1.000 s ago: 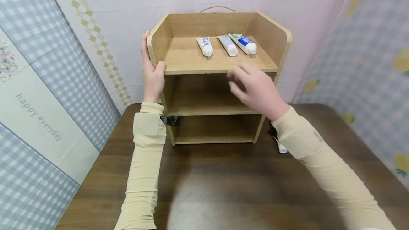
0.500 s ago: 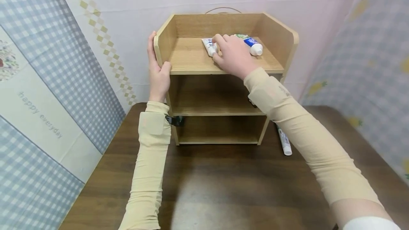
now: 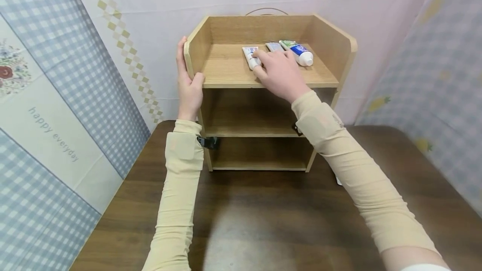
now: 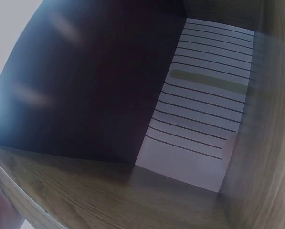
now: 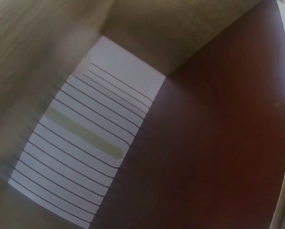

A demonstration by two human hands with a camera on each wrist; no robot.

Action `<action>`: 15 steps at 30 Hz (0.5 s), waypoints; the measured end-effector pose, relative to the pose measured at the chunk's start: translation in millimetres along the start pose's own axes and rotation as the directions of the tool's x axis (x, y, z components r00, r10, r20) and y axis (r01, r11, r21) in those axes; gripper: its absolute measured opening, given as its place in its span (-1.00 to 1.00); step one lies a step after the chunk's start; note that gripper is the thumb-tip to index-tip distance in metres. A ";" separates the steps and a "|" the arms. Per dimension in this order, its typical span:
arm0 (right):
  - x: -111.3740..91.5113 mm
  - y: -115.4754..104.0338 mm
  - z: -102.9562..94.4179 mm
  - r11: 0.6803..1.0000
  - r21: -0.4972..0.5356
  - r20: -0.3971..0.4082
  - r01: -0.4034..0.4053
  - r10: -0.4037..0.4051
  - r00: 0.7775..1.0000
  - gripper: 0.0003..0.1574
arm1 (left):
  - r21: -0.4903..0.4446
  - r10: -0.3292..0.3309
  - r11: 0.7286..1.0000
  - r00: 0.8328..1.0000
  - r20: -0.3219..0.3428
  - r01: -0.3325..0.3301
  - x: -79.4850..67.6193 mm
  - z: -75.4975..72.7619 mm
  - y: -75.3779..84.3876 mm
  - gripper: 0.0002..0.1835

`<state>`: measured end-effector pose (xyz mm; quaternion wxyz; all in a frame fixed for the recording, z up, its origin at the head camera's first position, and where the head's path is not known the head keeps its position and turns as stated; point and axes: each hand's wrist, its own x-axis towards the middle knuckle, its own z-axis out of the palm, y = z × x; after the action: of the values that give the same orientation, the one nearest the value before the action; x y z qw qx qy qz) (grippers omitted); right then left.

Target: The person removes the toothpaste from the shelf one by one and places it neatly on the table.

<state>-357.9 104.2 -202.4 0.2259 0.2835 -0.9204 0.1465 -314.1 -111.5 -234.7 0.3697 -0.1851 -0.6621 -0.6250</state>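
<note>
My left hand grips the left side panel of a wooden three-level shelf, thumb in front and fingers outside. Over the top board, my right hand pinches a small white toothpaste tube near its cap end between thumb and fingers. That tube lies flat; the hand partly covers its cap. Right of it, a grey-white tube is mostly hidden behind the hand. Beside that lies a blue, green and white toothpaste tube, its white cap toward me. Neither wrist view shows the tubes.
The shelf stands on a dark brown table. Another white tube lies right of the shelf, mostly behind my right forearm. Checked cloth hangs on the left. Inside the shelf, the left wrist view shows a pale lined panel.
My right hand has reached up and left from in front of the middle level onto the small white tube, then shifted slightly, uncovering part of the grey-white tube. The left hand keeps its grip.
</note>
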 end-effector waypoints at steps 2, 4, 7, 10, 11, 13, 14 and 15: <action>-2.9 -0.1 2.3 1.000 -0.030 -0.001 0.004 -0.004 1.000 -0.40 | -0.002 0.000 1.000 1.000 -0.001 0.000 -0.2 0.2 0.2 -0.11; -6.8 -0.7 5.7 0.998 -0.067 -0.029 0.020 -0.022 0.999 -0.39 | -0.006 -0.002 1.000 1.000 -0.007 0.002 -0.1 0.0 0.5 -0.11; -14.6 -2.2 11.6 0.993 -0.110 -0.107 0.040 -0.052 0.993 -0.38 | -0.003 -0.002 1.000 1.000 -0.010 0.002 0.0 -0.6 0.7 -0.11; -22.4 -3.5 16.6 0.992 -0.112 -0.188 0.052 -0.072 0.980 -0.41 | 0.001 -0.004 1.000 1.000 -0.003 0.004 0.2 -1.2 0.7 -0.12; -24.4 -3.7 17.8 0.993 -0.104 -0.207 0.055 -0.076 0.975 -0.42 | -0.001 -0.003 1.000 1.000 -0.001 0.003 0.3 -1.4 0.7 -0.12; -27.4 -4.0 19.0 0.995 -0.084 -0.229 0.062 -0.080 0.970 -0.45 | -0.014 -0.003 1.000 1.000 0.000 0.003 0.8 -1.9 0.6 -0.11; -28.5 -4.1 19.2 0.995 -0.075 -0.234 0.067 -0.083 0.969 -0.46 | -0.018 0.000 1.000 1.000 0.000 0.000 1.1 -2.2 0.7 -0.11; -29.2 -4.1 19.2 0.995 -0.065 -0.237 0.072 -0.086 0.968 -0.46 | -0.019 0.002 1.000 1.000 -0.002 -0.002 1.3 -2.5 0.6 -0.11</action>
<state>-340.3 106.6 -232.8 0.3489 0.2938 -0.8780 0.1450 -313.9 -114.1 -233.4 0.3690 -0.1886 -0.6558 -0.6310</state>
